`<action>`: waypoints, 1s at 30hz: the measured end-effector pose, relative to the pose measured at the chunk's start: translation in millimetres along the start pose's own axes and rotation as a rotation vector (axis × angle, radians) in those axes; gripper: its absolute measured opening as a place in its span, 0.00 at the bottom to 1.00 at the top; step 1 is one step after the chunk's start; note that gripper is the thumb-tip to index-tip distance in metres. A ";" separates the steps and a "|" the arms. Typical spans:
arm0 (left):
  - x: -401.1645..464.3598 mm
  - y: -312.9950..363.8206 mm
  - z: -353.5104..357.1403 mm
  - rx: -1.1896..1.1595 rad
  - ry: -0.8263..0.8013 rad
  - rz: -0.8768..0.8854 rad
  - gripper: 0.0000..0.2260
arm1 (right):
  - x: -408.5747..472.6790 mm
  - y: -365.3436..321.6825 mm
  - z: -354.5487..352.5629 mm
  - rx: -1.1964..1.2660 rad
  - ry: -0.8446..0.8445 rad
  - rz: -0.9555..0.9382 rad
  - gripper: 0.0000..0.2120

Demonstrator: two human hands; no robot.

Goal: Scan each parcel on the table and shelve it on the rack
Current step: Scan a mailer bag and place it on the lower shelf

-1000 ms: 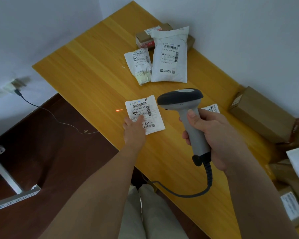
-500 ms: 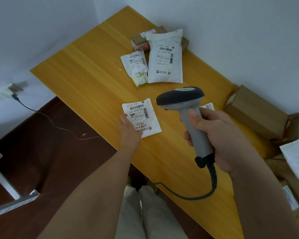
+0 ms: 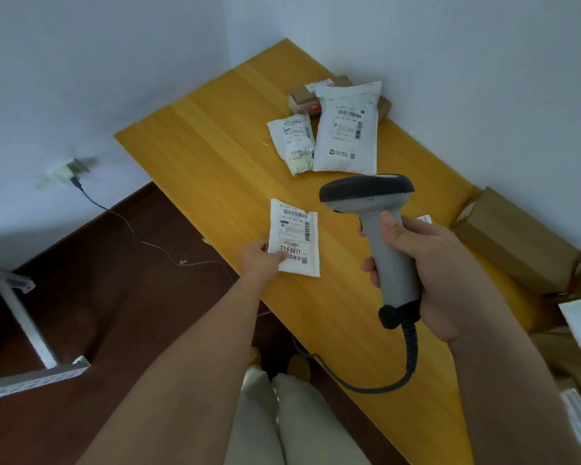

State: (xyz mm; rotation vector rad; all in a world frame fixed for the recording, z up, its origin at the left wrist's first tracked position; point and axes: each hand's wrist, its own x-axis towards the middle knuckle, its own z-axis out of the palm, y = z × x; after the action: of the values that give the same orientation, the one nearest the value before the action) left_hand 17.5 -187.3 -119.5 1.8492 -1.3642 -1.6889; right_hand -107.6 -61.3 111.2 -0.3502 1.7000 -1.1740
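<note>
The left hand point(image 3: 260, 261) pinches a small flat white labelled parcel point(image 3: 295, 238) over the yellow wooden table point(image 3: 215, 156), while at three o'clock the right hand point(image 3: 426, 273) grips a grey handheld barcode scanner point(image 3: 379, 223).

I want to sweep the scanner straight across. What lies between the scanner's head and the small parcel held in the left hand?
Nothing: in the head view only bare tabletop shows between the scanner and the small parcel.
</note>
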 end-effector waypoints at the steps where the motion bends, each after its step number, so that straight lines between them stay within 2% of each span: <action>1: -4.8 -0.9 -8.6 -0.143 -0.004 -0.054 0.08 | -0.9 0.5 5.1 0.014 -0.024 -0.001 0.12; 3: -15.8 -4.3 -31.9 -0.370 0.010 -0.125 0.11 | -2.0 1.0 18.6 0.016 -0.087 0.007 0.13; 6: -40.8 -22.3 -74.8 -0.629 0.048 -0.192 0.10 | -4.5 2.1 44.9 -0.048 -0.211 0.021 0.13; 9: -72.4 -51.0 -120.0 -0.809 0.166 -0.223 0.11 | -17.6 8.9 78.2 -0.143 -0.344 0.002 0.13; 13: -119.4 -98.0 -180.0 -1.002 0.342 -0.231 0.16 | -50.4 30.6 134.9 -0.274 -0.509 -0.012 0.12; 16: -160.7 -145.2 -228.8 -1.094 0.472 -0.216 0.18 | -88.3 55.2 184.0 -0.374 -0.629 -0.043 0.10; 21: -227.0 -237.9 -315.1 -1.248 0.815 -0.290 0.11 | -164.5 109.3 268.8 -0.496 -0.793 -0.085 0.08; 27: -322.9 -367.5 -438.9 -1.374 0.959 -0.310 0.06 | -274.0 204.1 389.9 -0.539 -0.868 -0.046 0.09; 30: -382.3 -435.2 -505.7 -1.423 1.163 -0.408 0.07 | -333.6 245.1 447.9 -0.564 -0.955 -0.007 0.08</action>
State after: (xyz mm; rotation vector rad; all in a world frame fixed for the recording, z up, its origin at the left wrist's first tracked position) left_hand 709.3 144.8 -69.0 1.5352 0.6091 -0.7829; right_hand 492.0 47.0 82.5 -1.0667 1.1135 -0.3565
